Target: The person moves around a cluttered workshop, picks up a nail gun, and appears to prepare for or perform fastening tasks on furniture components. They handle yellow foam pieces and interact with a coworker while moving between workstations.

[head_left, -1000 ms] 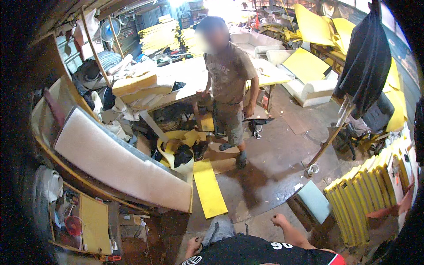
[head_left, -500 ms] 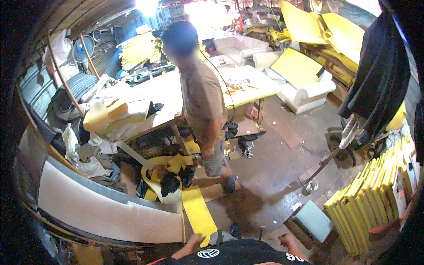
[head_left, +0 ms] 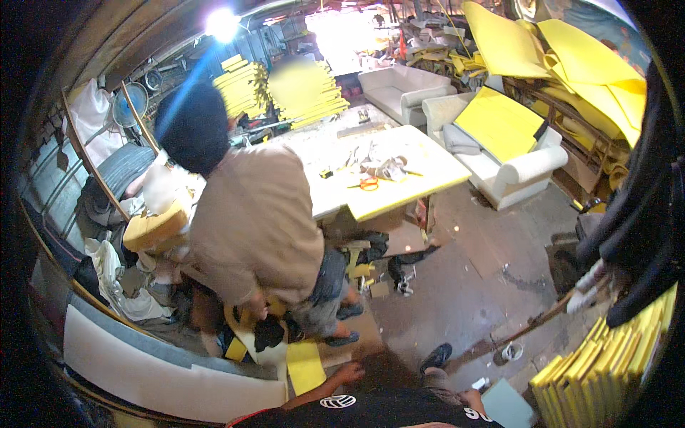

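Observation:
My left hand (head_left: 349, 372) hangs low in front of my black shirt, above the brown floor and beside a yellow foam strip (head_left: 305, 366). Its fingers look loosely apart, and I see nothing in them. By my right thigh is my right hand (head_left: 472, 401), near a pale blue-grey padded panel (head_left: 508, 405); its fingers are too small and hidden to read. One of my feet, in a dark shoe (head_left: 436, 357), is forward on the floor. Ahead on the left, a person in a brown shirt (head_left: 257, 221) bends over dark scraps (head_left: 270, 332) near the foam.
A worktable (head_left: 428, 160) holds orange-handled scissors (head_left: 368, 184). Behind stands a pale armchair (head_left: 524, 167) with yellow foam on it. Foam slabs (head_left: 599, 364) are stacked at right, below hanging dark cloth (head_left: 628, 235). A long padded panel (head_left: 171, 364) borders the left. A white cup (head_left: 511, 352) stands on the floor.
The person in brown has moved left and nearer and now bends down. My left hand has swung forward and right, and my shoe has come into view. The view has shifted forward.

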A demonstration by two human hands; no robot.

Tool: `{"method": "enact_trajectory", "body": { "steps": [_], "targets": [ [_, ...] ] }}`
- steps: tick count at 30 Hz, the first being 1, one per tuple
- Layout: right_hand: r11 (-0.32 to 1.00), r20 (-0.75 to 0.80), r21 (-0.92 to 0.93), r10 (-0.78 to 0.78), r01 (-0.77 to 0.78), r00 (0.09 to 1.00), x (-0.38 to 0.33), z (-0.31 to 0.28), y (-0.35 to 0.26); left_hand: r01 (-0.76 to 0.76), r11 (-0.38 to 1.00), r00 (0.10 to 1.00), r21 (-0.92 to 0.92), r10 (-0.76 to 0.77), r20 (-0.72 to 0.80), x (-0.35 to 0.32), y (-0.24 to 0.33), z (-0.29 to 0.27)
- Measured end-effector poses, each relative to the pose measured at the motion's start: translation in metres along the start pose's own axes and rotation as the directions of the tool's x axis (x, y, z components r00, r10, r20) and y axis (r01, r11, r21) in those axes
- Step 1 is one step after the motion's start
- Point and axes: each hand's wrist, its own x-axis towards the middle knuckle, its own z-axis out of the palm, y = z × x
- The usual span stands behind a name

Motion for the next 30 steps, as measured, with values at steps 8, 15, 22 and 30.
{"method": "enact_trajectory", "body": {
  "steps": [8,15,22,30],
  "targets": [
    [0.923,-0.202,-0.148,-0.381,0.356,0.902,0.176,-0.219,-0.105,0.288,0.954,0.954,-0.083,-0.278,0.113,0.102,0.031,-0.029],
    [0.813,-0.255,0.5,-0.193,0.3,0.948,0.31,-0.396,-0.207,0.293,0.941,0.956,-0.17,-0.292,0.03,0.243,0.178,-0.125],
    [0.875,-0.243,0.438,-0.106,0.206,0.964,0.391,-0.489,-0.169,0.036,0.969,0.975,-0.243,-0.087,-0.205,0.426,0.243,-0.188],
    [0.987,-0.088,0.104,0.13,-0.121,0.988,0.445,-0.53,-0.105,-0.207,0.95,0.941,-0.232,0.128,-0.313,0.675,0.395,-0.343]
  ]
}}
